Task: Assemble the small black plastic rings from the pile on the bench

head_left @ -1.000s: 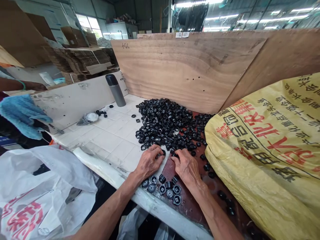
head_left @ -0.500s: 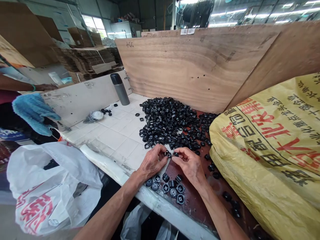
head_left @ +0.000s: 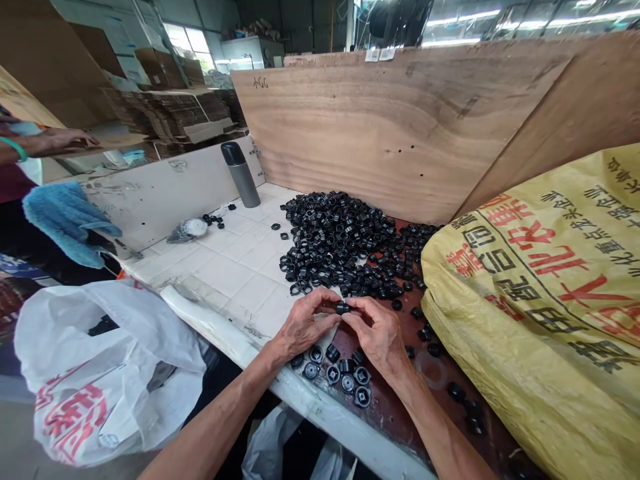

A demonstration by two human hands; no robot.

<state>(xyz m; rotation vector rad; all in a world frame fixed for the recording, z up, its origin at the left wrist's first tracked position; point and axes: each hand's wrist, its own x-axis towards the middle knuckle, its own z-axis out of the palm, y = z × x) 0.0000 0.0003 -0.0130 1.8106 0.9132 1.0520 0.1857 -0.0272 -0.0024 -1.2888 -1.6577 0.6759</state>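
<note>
My left hand [head_left: 311,321] and my right hand [head_left: 373,328] meet over the near part of the table. Between their fingertips is a small black plastic part [head_left: 343,307], pinched from both sides. It looks like a ring and a cap brought together, though the fingers cover some of it. Just below the hands, several round black caps [head_left: 347,383] lie near the table's edge, some showing a cross-shaped centre. Beyond the fingers rises a large heap of black plastic rings [head_left: 340,233].
A yellow printed sack [head_left: 530,300] bulges over the right side. A grey flask [head_left: 241,177] stands at the back left, near a small plastic bag [head_left: 189,230]. A plywood board [head_left: 400,127] closes the back. At left hang a white bag [head_left: 110,367] and a blue cloth [head_left: 65,217]; another person's hand [head_left: 65,140] is behind.
The black ring in my left fingers and the black piece in my right were apart; now they are together between both hands. The other person's hand at left has shifted left and up.
</note>
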